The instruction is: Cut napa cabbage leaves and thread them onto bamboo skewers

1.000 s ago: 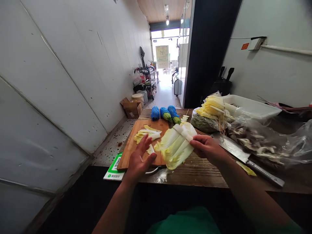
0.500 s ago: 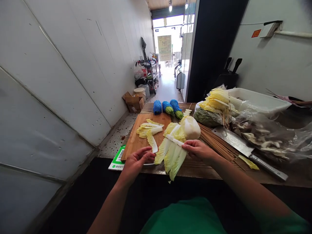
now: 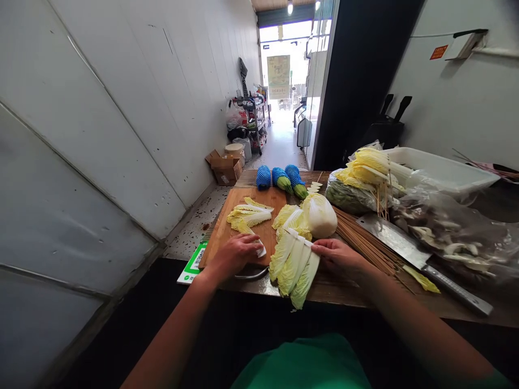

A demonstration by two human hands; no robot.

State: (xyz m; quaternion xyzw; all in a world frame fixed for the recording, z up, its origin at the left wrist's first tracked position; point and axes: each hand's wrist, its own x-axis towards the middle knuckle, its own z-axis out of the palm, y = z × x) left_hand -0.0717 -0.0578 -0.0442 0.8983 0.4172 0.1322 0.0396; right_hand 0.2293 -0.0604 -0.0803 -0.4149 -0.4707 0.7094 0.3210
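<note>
- Two hands are busy at the cutting board in the head view, the only one.
- The left hand, just short of a loose leaf strip half a second ago, now covers it at the board's near right; whether this grip pinches, I can't tell.
- The right hand pinches a row of cabbage leaves, hanging just right of the board. So both hands are now on leaf pieces.
- Well right of the board: a clear bag of mushrooms, a white tub, contents unclear, and a bag of greens topped with yellow leaves.
- Beyond the board, blue nets sleeve green vegetables.
</note>
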